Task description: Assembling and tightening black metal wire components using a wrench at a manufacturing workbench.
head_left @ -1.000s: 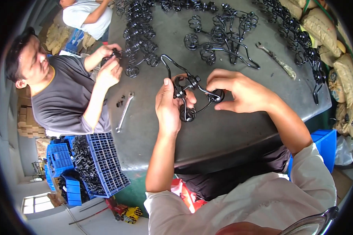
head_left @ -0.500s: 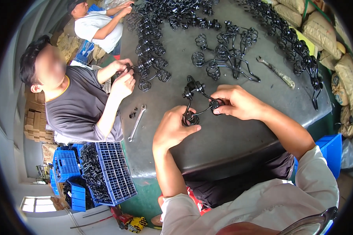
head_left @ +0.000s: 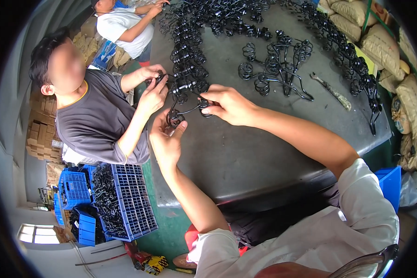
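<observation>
A black double torsion spring with a clamp at its joined end hangs between my hands over the table's left part. Its bare wire runs between two coils. My left hand is closed round the left coil, thumb on top. My right hand pinches the right coil with thumb and fingers. The far end meets the near end of a row of similar black springs; whether it touches them I cannot tell. A loose group of black springs lies farther right.
A wrench with a wrapped handle lies on the dark table. Another row of springs lines the right edge. A co-worker handles a black part close at left; another person stands beyond. Blue crates and stacked sacks flank the table.
Both my hands have carried the spring leftward, from the table's near middle to the end of the left row. My left hand and arm now cover the spanner's place.
</observation>
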### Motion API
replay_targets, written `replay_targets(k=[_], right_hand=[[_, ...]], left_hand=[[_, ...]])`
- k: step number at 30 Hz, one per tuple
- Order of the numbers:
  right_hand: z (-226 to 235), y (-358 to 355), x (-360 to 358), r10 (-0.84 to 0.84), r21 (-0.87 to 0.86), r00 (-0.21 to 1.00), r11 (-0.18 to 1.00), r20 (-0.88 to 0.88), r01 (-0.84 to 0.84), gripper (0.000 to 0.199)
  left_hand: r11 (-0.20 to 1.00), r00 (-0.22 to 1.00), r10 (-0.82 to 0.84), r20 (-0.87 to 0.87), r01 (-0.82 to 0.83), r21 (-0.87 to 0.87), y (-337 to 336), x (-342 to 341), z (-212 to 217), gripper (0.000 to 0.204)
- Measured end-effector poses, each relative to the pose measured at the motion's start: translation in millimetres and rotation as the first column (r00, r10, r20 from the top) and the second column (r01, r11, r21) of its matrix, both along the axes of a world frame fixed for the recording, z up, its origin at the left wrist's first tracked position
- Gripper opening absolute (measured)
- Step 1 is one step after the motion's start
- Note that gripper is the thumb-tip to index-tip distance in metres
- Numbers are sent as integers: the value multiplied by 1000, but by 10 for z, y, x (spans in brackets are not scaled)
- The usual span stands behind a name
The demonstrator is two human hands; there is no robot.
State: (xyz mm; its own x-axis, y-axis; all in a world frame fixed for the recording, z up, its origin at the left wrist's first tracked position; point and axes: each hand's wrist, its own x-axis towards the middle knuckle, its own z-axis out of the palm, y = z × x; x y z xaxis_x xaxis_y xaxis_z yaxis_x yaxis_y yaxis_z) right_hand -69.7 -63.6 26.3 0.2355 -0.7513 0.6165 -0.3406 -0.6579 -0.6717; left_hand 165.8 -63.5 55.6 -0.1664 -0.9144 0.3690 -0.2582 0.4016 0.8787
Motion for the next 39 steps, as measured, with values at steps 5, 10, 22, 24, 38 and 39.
replay_targets(k=[5,10,22,24,38,39], right_hand=[[-51,-3,182,-72,24,996,997,-47,73,39],[-8,86,179,-75,58,997,995,-20,76,33],[-224,-109,176,-99,50,992,994,84,95,38],[-254,-67,184,-108,169,994,980,18,104,36],[-190,39,161,-93,126,995,987,-24,95,34],[-172,52,175,-88,118,996,989,-20,90,34]], left_hand=[[997,989,74,131,-78,23,-67,77,-59,49],[999,997,33,71,-35,26,18,105,1,53],[964,915,221,338,-153,-215,-167,-59,-216,50],[950,829,301,471,-217,-224,-163,-118,-275,44],[970,850,235,471,-234,-61,9,-121,-21,29],[973,863,221,453,-223,-50,11,-103,-20,30]])
